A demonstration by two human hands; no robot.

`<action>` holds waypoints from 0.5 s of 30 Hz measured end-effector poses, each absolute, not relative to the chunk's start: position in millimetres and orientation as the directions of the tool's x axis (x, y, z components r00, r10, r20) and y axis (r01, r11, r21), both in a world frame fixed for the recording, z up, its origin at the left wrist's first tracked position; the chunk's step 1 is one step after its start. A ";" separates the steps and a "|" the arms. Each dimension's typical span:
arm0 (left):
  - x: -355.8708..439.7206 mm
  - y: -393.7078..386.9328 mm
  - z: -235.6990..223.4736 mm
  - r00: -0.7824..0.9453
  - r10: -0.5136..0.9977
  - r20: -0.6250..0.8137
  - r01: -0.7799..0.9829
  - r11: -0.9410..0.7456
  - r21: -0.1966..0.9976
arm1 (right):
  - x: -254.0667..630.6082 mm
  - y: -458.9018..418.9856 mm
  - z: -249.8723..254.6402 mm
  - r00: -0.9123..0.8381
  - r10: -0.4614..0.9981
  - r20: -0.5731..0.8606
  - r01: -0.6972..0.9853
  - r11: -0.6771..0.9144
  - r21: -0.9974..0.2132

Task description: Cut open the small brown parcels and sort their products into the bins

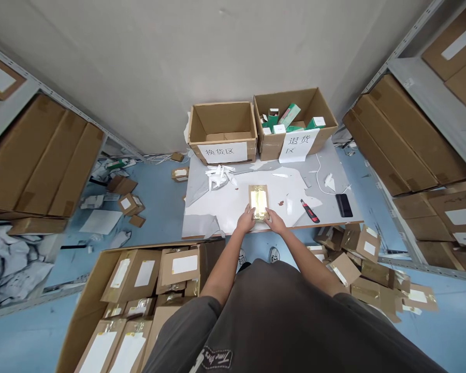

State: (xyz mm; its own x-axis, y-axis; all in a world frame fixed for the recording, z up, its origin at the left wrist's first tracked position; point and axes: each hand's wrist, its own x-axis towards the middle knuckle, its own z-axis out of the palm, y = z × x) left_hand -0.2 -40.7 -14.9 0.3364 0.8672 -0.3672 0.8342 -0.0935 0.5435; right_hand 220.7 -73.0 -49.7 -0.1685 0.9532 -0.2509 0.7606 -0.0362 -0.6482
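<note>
A small cardboard box [258, 195] with a white label and shiny clear tape is between my hands at the front of the table. My left hand [246, 219] grips its lower left side, and my right hand [275, 221] grips its lower right corner. To the right of the box lies a red and black utility knife [309, 211]. Farther right rests a black phone [344, 205]. Crumpled white paper scraps [219, 177] lie behind and left of the box.
Two open cartons with paper signs, a left one [222, 151] and a right one [270, 150] holding green-and-white boxes, stand along the table's back. A large carton [79, 316] of labelled parcels is at my left. Opened boxes [376, 290] litter the floor at right. Shelves flank both sides.
</note>
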 end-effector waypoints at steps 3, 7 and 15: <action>0.2 -43.4 -16.7 0.326 0.866 -0.379 0.849 -0.091 0.521 | 228.6 -72.9 -43.0 -0.120 0.964 -0.239 0.805 -0.046 -0.592; 1.9 -44.6 -19.0 0.275 0.889 -0.367 0.866 -0.063 0.497 | 260.0 -65.5 -28.5 -0.031 0.988 -0.150 0.836 -0.057 -0.546; 6.2 -40.2 -23.1 0.219 0.915 -0.338 0.885 -0.041 0.463 | 385.6 -87.0 -19.5 0.275 0.956 -0.106 0.821 -0.291 -0.491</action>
